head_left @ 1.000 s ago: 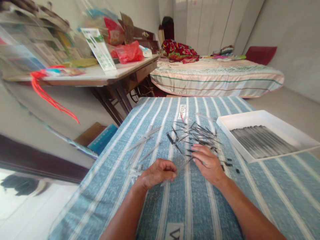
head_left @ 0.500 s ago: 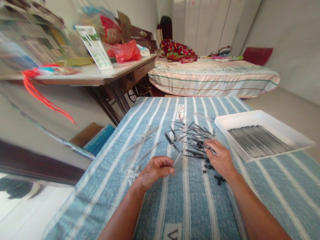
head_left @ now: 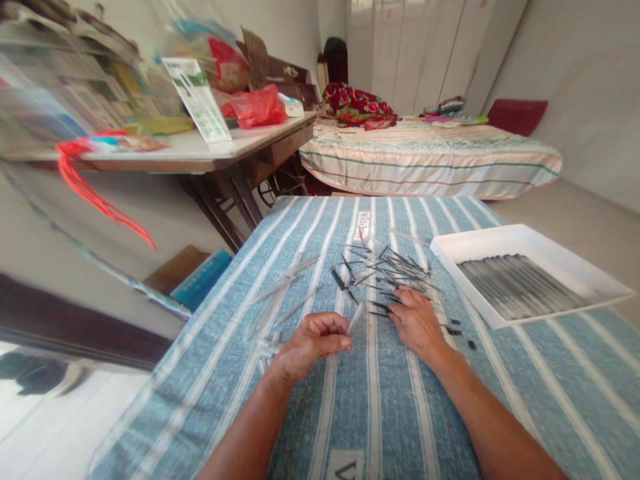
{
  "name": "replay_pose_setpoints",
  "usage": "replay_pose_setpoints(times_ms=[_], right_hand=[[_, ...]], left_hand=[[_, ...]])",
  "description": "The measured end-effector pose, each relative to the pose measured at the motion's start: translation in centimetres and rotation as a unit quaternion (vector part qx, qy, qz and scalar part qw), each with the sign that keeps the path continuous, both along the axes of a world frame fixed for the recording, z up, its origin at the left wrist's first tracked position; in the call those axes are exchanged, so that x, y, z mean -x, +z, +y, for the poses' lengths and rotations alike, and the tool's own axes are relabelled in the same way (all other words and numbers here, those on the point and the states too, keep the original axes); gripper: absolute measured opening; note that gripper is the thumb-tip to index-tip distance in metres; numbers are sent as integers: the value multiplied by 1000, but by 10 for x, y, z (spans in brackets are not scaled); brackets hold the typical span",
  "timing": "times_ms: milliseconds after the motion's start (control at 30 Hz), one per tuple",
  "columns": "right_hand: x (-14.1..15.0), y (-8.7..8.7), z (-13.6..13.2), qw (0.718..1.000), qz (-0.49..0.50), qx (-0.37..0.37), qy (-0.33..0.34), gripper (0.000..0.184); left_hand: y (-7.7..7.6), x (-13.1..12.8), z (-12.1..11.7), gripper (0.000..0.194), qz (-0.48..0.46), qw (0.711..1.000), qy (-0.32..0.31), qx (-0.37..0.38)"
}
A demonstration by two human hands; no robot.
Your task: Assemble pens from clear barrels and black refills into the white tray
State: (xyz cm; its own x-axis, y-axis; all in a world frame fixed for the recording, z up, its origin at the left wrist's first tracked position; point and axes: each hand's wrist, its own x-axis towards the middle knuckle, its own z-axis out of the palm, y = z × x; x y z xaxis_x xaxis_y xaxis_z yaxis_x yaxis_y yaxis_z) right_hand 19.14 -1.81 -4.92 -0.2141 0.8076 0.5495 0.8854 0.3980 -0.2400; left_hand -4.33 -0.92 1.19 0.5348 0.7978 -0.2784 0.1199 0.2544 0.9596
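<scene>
My left hand (head_left: 317, 341) is closed in a pinch around a clear plastic tube (head_left: 356, 317), which points up and away. Loose clear tubes (head_left: 285, 283) lie on the cloth beyond that hand, and short whitish pieces (head_left: 270, 347) sit beside its wrist. Palm down, my right hand (head_left: 415, 323) rests at the near edge of a pile of thin black sticks (head_left: 403, 265) that look like pen refills. Its fingers are stretched out and apart, with the tips touching sticks. Small black caps (head_left: 454, 330) lie to the right of that hand, some perhaps hidden under it.
On the right of the striped blue tablecloth (head_left: 300, 433) stands a shallow white box (head_left: 520, 233) with a row of dark-filled clear tubes (head_left: 520, 283). A cluttered desk (head_left: 210, 163) is at the left. Behind the table is a bed (head_left: 430, 157).
My right hand has moved left and slightly nearer, from the pile's right side to the sticks at its near edge, uncovering caps on the right. My left hand keeps its tube in place.
</scene>
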Motion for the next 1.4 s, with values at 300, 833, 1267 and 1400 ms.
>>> replay_pose_setpoints(times_ms=[300,833,1267,1400], right_hand=[[1,23,-7,980,186,0,64,14],[4,48,-22,876,414,183,165,10],[4,47,-22,872,412,200,172,10],[4,46,-21,877,401,198,175,11]], left_hand=[[3,-2,-1,13,23,999,-39,6],[1,-3,-2,14,26,996,-80,35],[1,-4,-3,15,23,996,-83,33],[2,-4,-3,15,23,995,-87,33]])
